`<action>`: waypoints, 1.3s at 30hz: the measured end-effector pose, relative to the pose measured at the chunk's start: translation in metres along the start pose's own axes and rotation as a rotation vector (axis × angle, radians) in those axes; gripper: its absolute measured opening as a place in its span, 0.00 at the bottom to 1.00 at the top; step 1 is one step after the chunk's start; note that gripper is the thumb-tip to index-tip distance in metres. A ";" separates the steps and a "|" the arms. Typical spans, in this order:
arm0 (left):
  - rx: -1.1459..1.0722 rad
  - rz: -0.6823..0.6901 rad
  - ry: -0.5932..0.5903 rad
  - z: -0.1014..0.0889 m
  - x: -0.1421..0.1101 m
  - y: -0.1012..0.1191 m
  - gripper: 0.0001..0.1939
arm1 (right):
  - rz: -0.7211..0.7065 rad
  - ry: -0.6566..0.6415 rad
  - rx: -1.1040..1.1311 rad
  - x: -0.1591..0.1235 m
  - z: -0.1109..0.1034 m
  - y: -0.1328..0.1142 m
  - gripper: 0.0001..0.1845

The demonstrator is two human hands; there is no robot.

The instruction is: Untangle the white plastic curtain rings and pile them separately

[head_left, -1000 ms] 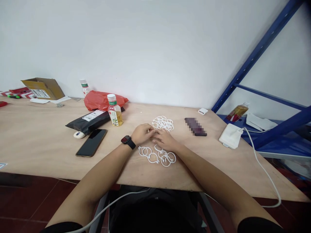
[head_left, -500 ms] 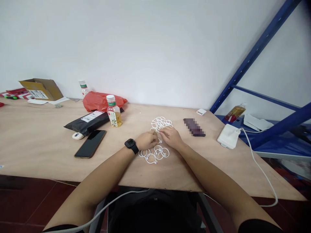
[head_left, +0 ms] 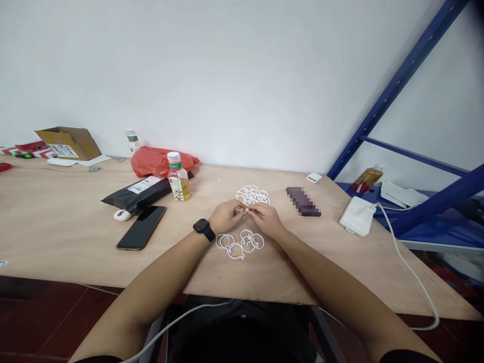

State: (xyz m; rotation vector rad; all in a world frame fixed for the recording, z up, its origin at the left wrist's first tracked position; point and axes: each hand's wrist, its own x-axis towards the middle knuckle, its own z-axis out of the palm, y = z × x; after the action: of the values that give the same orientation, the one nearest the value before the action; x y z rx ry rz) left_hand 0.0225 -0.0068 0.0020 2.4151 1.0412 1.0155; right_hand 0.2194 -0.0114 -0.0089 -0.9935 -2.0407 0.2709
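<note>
My left hand [head_left: 227, 217], with a black watch on its wrist, is closed, thumb and fingers pinching a white plastic ring [head_left: 247, 210]. My right hand [head_left: 269, 221] meets it from the other side, its fingertips closed on the same ring. Most of that ring is hidden behind the fingers. Just beyond my hands lies a pile of white rings [head_left: 252, 194], heaped over one another. Nearer to me, several more white rings [head_left: 236, 250] with small clasp-like ends lie partly overlapping on the wooden table [head_left: 249, 282].
To the left lie a black phone [head_left: 141, 228], a white oval case [head_left: 122, 215], a black parcel [head_left: 136, 195], a drink bottle [head_left: 178, 176] and a red bag [head_left: 159, 160]. A pixelated dark device [head_left: 302, 200] and a white charger [head_left: 356, 216] with a cable lie right.
My fingertips have come together on a white ring between them. A ring end seen under my left hand no longer shows on the table. The view has shifted slightly.
</note>
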 end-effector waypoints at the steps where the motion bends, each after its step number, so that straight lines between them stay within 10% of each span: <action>1: -0.004 -0.001 0.020 0.000 0.000 0.000 0.09 | -0.008 0.007 0.013 0.000 0.000 -0.001 0.09; 16: -0.073 0.006 0.111 -0.012 0.002 0.001 0.10 | -0.100 0.097 -0.144 0.004 -0.004 0.004 0.13; 24: 0.026 0.228 -0.311 0.004 -0.001 0.001 0.05 | 0.027 -0.029 -0.346 0.003 -0.009 0.023 0.16; 39: 0.063 -0.334 0.062 -0.004 0.002 -0.006 0.10 | -0.083 -0.101 -0.103 -0.002 -0.007 0.000 0.18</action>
State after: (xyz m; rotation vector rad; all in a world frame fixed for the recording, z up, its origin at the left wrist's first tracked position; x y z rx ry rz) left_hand 0.0177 -0.0009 0.0020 2.1660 1.4581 0.9561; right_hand 0.2253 -0.0140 -0.0062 -0.9712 -2.2013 0.1766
